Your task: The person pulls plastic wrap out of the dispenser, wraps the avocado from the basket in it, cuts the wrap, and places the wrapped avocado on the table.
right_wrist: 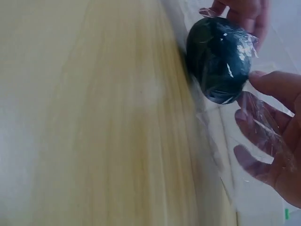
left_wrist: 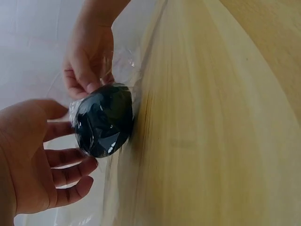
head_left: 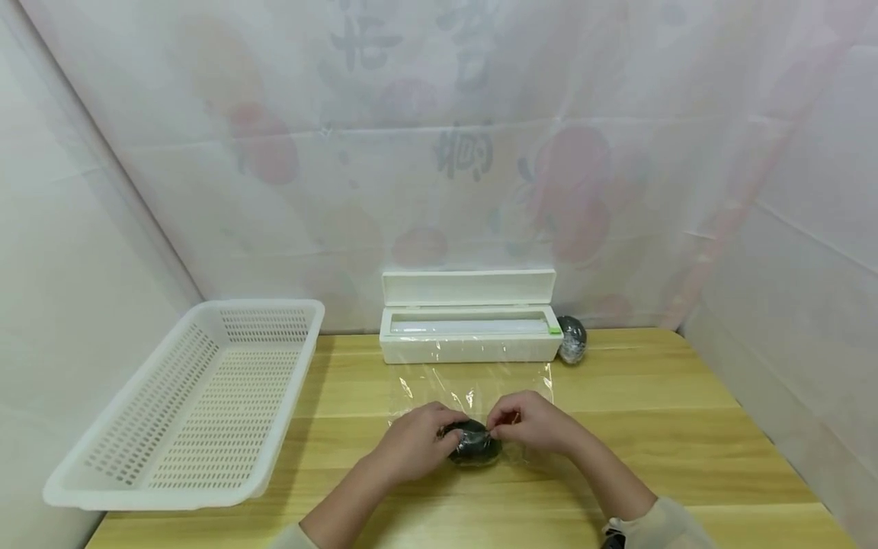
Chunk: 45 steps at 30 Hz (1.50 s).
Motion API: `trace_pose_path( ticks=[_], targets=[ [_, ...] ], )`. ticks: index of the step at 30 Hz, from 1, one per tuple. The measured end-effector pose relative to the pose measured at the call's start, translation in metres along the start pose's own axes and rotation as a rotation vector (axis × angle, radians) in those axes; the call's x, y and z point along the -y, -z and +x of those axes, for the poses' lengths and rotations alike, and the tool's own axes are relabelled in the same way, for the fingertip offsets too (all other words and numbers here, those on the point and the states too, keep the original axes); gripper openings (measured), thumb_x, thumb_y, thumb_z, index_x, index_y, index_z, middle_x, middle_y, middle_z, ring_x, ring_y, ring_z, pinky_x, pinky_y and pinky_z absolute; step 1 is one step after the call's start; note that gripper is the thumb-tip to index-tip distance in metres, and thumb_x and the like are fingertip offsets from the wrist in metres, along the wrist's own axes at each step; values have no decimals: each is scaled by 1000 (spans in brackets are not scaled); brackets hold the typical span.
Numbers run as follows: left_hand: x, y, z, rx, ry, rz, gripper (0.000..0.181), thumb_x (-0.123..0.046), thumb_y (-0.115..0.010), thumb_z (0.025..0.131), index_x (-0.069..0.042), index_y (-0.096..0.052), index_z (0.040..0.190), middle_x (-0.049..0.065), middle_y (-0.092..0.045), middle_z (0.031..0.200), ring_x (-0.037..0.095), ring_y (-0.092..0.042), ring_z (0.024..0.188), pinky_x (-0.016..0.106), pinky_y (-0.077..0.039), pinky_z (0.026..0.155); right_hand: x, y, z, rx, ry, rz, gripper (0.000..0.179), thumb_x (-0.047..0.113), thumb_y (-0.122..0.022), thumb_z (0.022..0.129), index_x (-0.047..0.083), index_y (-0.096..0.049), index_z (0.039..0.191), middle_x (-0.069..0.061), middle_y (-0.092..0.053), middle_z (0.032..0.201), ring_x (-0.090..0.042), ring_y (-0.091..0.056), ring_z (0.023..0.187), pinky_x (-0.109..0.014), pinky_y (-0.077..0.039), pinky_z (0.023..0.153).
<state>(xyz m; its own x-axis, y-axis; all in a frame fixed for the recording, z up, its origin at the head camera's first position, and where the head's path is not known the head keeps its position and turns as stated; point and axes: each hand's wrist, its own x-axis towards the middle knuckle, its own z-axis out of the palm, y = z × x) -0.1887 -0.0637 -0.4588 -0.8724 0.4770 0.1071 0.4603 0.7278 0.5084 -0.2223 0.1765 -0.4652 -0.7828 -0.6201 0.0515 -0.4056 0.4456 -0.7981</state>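
A dark green, oval fruit-like thing [head_left: 475,444] lies on the table under shiny clear cling film [head_left: 425,385]. My left hand [head_left: 420,442] holds it from the left, thumb and forefinger against its side; in the left wrist view that hand's other fingers [left_wrist: 73,174] are loosely bent beside it. At its right end my right hand [head_left: 538,423] pinches the film between thumb and forefinger. Loose film [right_wrist: 263,122] drapes over the right fingers in the right wrist view. The underside of the fruit-like thing is hidden.
Behind the hands stands a white film dispenser [head_left: 473,351], lid up, with film drawn out toward me. Another dark film-wrapped round thing [head_left: 572,340] rests at its right end. A white perforated basket [head_left: 274,450] stands at left. Cloth walls [head_left: 425,191] enclose the wooden table [head_left: 686,427].
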Motion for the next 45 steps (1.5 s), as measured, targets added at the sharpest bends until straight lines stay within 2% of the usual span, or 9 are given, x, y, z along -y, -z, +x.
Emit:
trace_pose_path(
  ticks=[4, 8, 15, 20, 23, 31, 37, 41, 45],
  targets=[
    [-3, -4, 1, -30, 19, 17, 37, -55, -55, 88, -29, -66, 111, -9, -65, 104, 9, -60, 93, 32, -49, 73, -3, -3, 1, -9, 26, -19, 10, 8, -63, 85, 16, -69, 87, 3, -68, 85, -7, -59, 77, -25, -51, 69],
    [-7, -7, 5, -80, 41, 40, 25, -47, -61, 86, -27, -68, 100, -9, -65, 92, 7, -59, 79, 28, -45, 61, -2, 0, 0, -51, -23, -79, 5, 18, -66, 86, 18, -69, 89, 8, -66, 84, -7, -59, 77, -25, -50, 69],
    [-7, -9, 9, -81, 101, 66, 24, -47, -60, 86, -27, -66, 99, -8, -62, 84, 6, -53, 69, 26, -40, 55, 14, 9, -9, -340, 0, -281, 5, 28, -71, 83, 28, -67, 86, 18, -58, 81, -3, -53, 77, -27, -48, 72],
    [-3, -10, 9, -96, 99, 68, 22, -47, -60, 87, -30, -66, 98, -9, -63, 87, 8, -55, 76, 28, -43, 56, 32, -6, -5, -190, 60, -267, 14, 31, -74, 80, 28, -65, 91, 12, -58, 84, -9, -53, 75, -23, -47, 63],
    [0, -12, 9, -99, 73, 44, 19, -45, -60, 88, -31, -67, 98, -10, -64, 90, 10, -58, 84, 29, -45, 61, 32, -18, -1, -103, 26, -250, 25, 32, -77, 76, 28, -63, 97, 11, -57, 90, -11, -53, 79, -22, -46, 66],
    [9, -3, 1, -93, 104, -151, 34, -41, -49, 96, -22, -62, 120, -3, -64, 112, 16, -61, 98, 37, -51, 79, 25, -30, 1, -139, -63, -215, 28, 28, -80, 71, 25, -62, 93, 11, -55, 89, -11, -52, 75, -23, -45, 64],
    [9, 24, -3, -183, 122, -290, 24, -22, -59, 92, -16, -63, 116, 0, -63, 104, 12, -56, 81, 26, -49, 67, 23, -29, 1, -163, -73, -182, 27, 28, -79, 73, 27, -63, 94, 11, -56, 90, -13, -53, 76, -24, -46, 64],
    [6, 33, -3, -117, 114, -315, 31, -16, -66, 85, -17, -62, 116, 3, -61, 105, 13, -52, 78, 26, -46, 62, 22, -27, 1, -163, -69, -164, 26, 29, -79, 74, 28, -63, 95, 10, -56, 91, -15, -54, 77, -24, -46, 65],
    [0, 27, -1, -10, 74, -232, 55, -19, -78, 74, -20, -57, 125, 5, -57, 117, 19, -56, 92, 32, -49, 74, 22, -26, -1, -162, -76, -162, 26, 29, -78, 76, 27, -63, 97, 10, -57, 92, -15, -54, 78, -24, -46, 65]
  ],
)
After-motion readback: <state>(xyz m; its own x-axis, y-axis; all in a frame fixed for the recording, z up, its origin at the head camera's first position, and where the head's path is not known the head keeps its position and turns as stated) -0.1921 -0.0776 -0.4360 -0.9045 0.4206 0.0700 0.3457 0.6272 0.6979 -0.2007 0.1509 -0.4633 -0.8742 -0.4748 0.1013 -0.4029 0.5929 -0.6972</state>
